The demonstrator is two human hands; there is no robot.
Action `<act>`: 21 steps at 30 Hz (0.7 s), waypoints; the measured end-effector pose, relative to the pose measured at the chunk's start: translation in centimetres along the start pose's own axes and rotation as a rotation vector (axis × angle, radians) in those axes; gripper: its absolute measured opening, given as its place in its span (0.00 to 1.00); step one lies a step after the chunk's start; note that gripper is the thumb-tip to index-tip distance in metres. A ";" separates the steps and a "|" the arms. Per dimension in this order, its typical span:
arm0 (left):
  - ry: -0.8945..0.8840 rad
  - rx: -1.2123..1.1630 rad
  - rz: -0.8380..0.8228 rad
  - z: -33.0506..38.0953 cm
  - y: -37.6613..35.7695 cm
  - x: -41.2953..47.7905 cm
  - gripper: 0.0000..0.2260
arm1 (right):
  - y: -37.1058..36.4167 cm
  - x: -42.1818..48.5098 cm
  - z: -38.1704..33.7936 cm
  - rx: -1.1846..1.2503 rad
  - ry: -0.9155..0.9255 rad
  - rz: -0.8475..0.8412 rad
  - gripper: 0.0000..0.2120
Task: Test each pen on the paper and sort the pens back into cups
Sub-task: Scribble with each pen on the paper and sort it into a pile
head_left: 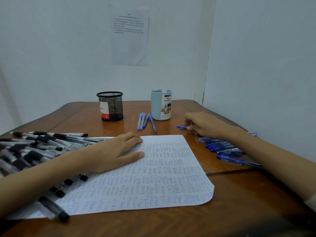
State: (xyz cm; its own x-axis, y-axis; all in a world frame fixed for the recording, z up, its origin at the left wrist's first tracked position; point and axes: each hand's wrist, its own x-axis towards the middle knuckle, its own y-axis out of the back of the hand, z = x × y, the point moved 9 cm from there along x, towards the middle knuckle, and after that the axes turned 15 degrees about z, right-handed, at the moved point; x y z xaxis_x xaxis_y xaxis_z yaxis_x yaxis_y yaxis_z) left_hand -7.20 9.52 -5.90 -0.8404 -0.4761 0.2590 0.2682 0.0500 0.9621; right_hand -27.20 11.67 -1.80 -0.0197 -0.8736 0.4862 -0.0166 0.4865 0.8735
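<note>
Now: pick-up step, fetching next pen to test.
Paper (145,182) crowded with scribbles.
Left hand (116,151) flat on paper's left half, fingers straight, gripping nothing, pinning sheet.
Black pens (34,147) heaped left of paper; blue pens (222,147) right of paper.
Right hand (203,124) beyond paper's far right corner, fingers curled, pinching single blue pen (181,127).
Next move likely: lift it, bring tip to paper, scribble.
Mesh cup (110,106) and light-blue cup (161,105) stand beyond paper's far edge.

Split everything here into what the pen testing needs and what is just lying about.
Job: test paper; black mesh cup; light blue organizer cup; black pens; dark blue pens; pale blue pens; blue pen pinched by right hand; left hand on the paper.
Lying about: printed notice on the wall; wooden table.
</note>
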 end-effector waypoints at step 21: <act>0.009 0.008 -0.010 0.0 -0.1 0.1 0.34 | 6.6 -0.1 1.0 1.169 -0.519 0.514 0.13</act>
State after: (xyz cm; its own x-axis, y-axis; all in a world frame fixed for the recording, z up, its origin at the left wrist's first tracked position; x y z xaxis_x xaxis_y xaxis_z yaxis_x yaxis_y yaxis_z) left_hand -7.32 9.47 -5.92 -0.8386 -0.4849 0.2482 0.2556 0.0521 0.9654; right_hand -28.29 15.00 3.88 -0.6422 -0.6167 0.4551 -0.7112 0.7010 -0.0537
